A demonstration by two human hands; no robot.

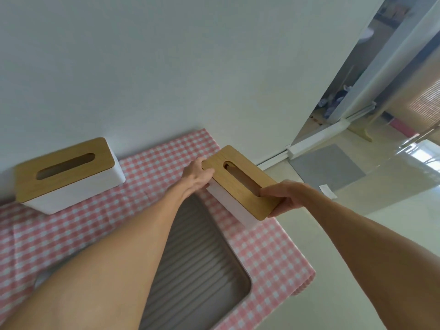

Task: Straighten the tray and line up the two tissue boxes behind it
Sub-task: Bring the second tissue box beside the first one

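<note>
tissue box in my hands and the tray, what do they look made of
Tissue box: lid looks like light wood or bamboo with faint grain, matte; body smooth white, probably plastic. Tray: grey, ribbed floor, rounded pale rim, likely moulded plastic, though the blur leaves it open.

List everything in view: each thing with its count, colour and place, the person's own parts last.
tissue boxes: 2, white with wooden lids; left box against the wall, right box angled at the table's right edge, held at both ends
tray: 1, grey, ribbed, on the tablecloth in front of the boxes, partly hidden by the left forearm
tablecloth: 1, pink and white check, covering the table
wall: 1, white, behind the table
floor: pale, glossy, right of the table
mat: 1, grey, on the floor near the doorway
left hand: 1, on the right box's far end
right hand: 1, gripping its near end
</note>
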